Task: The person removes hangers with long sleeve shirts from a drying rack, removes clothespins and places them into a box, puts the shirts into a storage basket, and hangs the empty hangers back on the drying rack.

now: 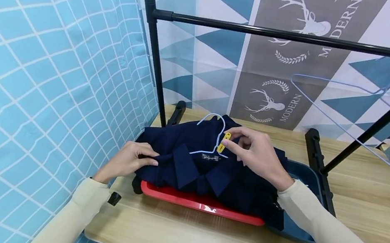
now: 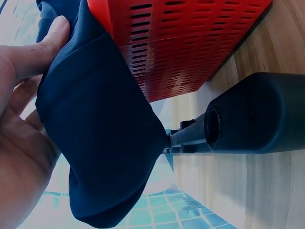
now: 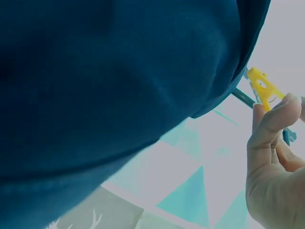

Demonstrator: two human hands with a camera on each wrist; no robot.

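Note:
A navy collared shirt [image 1: 192,138] lies over a red basket, its collar facing the front. Out of the collar rises the hook of a pale blue hanger [image 1: 222,132]; the shirt hides most of the hanger's arms. My left hand [image 1: 133,157] pinches the shirt at its left shoulder, thumb on the cloth [image 2: 102,119] and fingers behind. Between thumb and fingers, my right hand [image 1: 256,152] holds a yellow clothespin [image 1: 223,142], also visible in the right wrist view [image 3: 262,87]. The clothespin is beside the hanger's neck; whether it clips the wire I cannot tell.
A black rack [image 1: 232,26] spans the table [image 1: 171,231], with another blue hanger [image 1: 384,93] hooked at its right. Beneath the shirt are the red basket [image 1: 201,204] and, to its right, a dark blue basin [image 1: 296,231]. A blue checked sheet [image 1: 43,73] borders the left.

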